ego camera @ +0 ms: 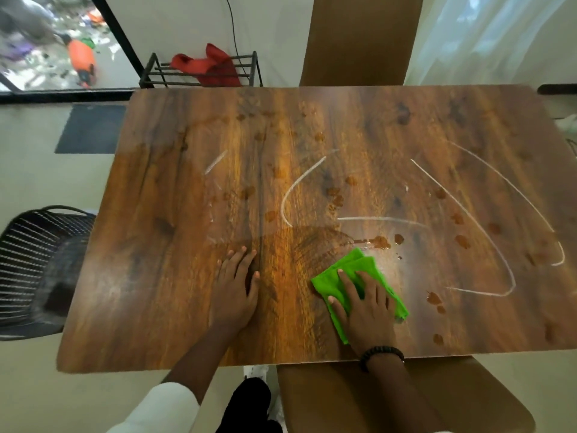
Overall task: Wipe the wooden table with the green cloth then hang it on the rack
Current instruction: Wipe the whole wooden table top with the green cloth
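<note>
The wooden table (187, 292) fills the middle of the head view, marked with white chalk-like lines and several brown wet spots. A folded green cloth (352, 273) lies flat on it near the front edge. My right hand (365, 310) presses palm-down on the cloth with fingers spread, covering its near half. My left hand (237, 285) rests flat on the bare wood to the left of the cloth, holding nothing. A dark metal rack (199, 71) stands on the floor beyond the table's far left corner, with a red cloth (212, 65) draped over it.
A brown chair (359, 39) stands at the far side and another brown chair (437, 398) at the near side under my right arm. A black wire chair (37, 264) sits at the left. A dark mat (90, 128) lies on the floor.
</note>
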